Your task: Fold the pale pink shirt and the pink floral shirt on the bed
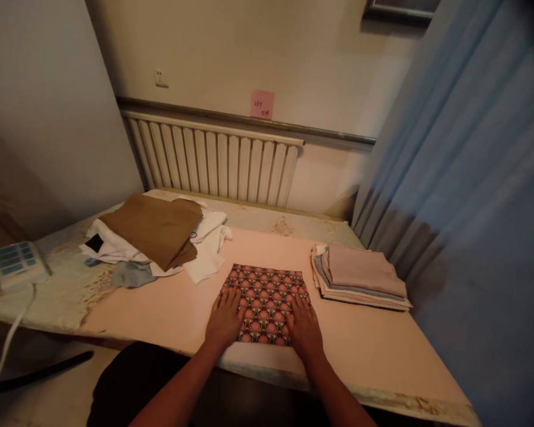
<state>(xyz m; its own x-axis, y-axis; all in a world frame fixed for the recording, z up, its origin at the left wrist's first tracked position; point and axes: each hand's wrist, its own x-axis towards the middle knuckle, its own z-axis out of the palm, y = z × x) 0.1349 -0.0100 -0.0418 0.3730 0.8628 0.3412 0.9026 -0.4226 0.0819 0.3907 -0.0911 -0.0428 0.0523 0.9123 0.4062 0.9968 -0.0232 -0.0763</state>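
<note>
A folded cloth with a red and dark flower pattern (pixel 267 290) lies flat near the front edge of the table (pixel 169 308). My left hand (pixel 225 320) rests palm down on its near left corner, fingers stretched out. On the cloth's near right corner my right hand (pixel 305 329) lies flat, fingers spread. Neither hand grips anything.
A neat stack of folded pale cloths (pixel 360 276) sits to the right of the patterned cloth. A loose heap of brown, white and grey cloths (pixel 155 237) lies at the left. A white device with blue buttons (pixel 18 264) and its cord sit at the far left. A radiator (pixel 213 160) and blue curtain (pixel 471 207) stand behind.
</note>
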